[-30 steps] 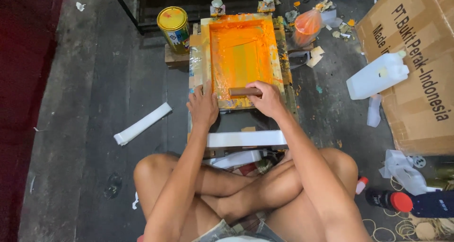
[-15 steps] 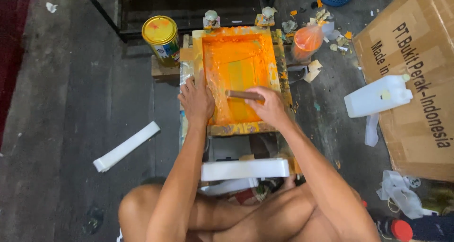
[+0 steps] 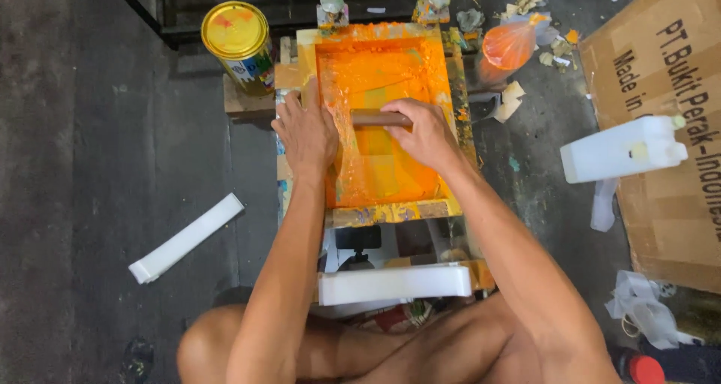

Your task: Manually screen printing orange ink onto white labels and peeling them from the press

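The brown wooden-handled squeegee [image 3: 379,117] is only partly visible: its right end is buried under the right hand [image 3: 428,132], its left end disappears behind the left hand [image 3: 306,132], and the blade below the handle can't be made out against the ink. Its long axis runs left-right across the orange ink-covered wooden printing screen frame [image 3: 390,211], parallel to the frame's near and far edges, approx. in the far half of the mesh. Right hand is clamped over the squeegee handle, fingers curled on top. Left hand lies flat, fingers together, on the frame's left rail w/ the fingertips at the handle's left end; whether it actually grips the handle can't be told. What carries the frame is mostly hidden under it; only bits of a low wooden stand show at the near edge, plus a white rectangular foam block [image 3: 394,283] just below. On the dark concrete floor [image 3: 90,129]: a yellow-lidded round paint tin [image 3: 236,39] off the frame's far-left corner, a tied clear plastic bag of orange ink [image 3: 511,45] off the far-right corner, a white plastic jerrycan [image 3: 623,150] lying on its side to the right, touching a brown cardboard box [image 3: 676,204] cut off by the right edge of view, and a white flat strip [image 3: 186,237] to the left.
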